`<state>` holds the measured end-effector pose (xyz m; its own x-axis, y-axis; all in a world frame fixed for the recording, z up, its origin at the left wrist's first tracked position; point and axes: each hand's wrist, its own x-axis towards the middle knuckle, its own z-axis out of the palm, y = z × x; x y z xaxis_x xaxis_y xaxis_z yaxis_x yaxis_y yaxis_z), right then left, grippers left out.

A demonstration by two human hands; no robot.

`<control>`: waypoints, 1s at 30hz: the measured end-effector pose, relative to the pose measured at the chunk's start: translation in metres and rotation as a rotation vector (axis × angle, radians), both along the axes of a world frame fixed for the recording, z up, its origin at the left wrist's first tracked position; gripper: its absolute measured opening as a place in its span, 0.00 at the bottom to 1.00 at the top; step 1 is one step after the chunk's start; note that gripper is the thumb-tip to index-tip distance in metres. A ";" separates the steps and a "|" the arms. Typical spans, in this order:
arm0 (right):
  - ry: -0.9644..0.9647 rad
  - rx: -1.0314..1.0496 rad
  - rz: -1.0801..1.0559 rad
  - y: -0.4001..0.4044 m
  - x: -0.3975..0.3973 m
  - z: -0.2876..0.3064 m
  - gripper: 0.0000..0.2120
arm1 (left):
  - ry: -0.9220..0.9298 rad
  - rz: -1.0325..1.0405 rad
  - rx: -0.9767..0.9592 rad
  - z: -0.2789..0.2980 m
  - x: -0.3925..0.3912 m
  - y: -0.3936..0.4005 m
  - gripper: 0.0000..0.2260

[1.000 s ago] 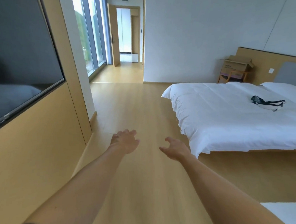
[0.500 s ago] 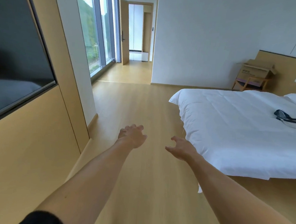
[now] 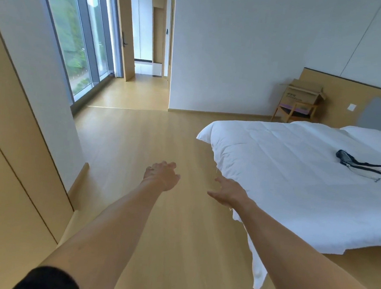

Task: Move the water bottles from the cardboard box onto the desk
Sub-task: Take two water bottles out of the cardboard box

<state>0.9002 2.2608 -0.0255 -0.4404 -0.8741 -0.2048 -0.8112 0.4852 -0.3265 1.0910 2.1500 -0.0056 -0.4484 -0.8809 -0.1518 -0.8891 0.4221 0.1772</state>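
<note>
Head view: I've got the left hand (image 3: pixel 162 176) and right hand (image 3: pixel 229 191) stretched out at centre frame over the floor (image 3: pixel 140 141), fingers loose and holding nothing, likely just free for the pickup. The cardboard box (image 3: pixel 303 94) sits at two o'clock on a wooden chair (image 3: pixel 295 110) beside the bed (image 3: pixel 295 173). Flaps up, long side along the wall; bottles and surface unseen.

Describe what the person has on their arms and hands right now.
Both forearms are bare. The left hand and right hand wear no gloves, rings or watch that I can see. A black sleeve edge shows at the left upper arm; no right sleeve is in view.
</note>
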 end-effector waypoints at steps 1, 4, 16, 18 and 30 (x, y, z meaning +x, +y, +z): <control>0.002 -0.004 0.000 -0.019 -0.004 0.002 0.32 | 0.003 -0.007 -0.005 0.002 -0.004 -0.020 0.23; 0.018 0.001 0.002 -0.069 -0.013 0.006 0.32 | -0.004 -0.030 -0.006 0.005 -0.013 -0.069 0.23; -0.007 -0.020 0.007 -0.262 -0.068 -0.006 0.29 | 0.002 -0.006 -0.016 -0.001 -0.067 -0.246 0.23; -0.009 -0.024 0.033 -0.301 -0.083 -0.008 0.29 | -0.009 0.008 -0.024 0.000 -0.080 -0.281 0.23; 0.104 -0.018 0.165 -0.524 -0.185 0.013 0.29 | -0.025 0.081 -0.058 0.020 -0.176 -0.484 0.24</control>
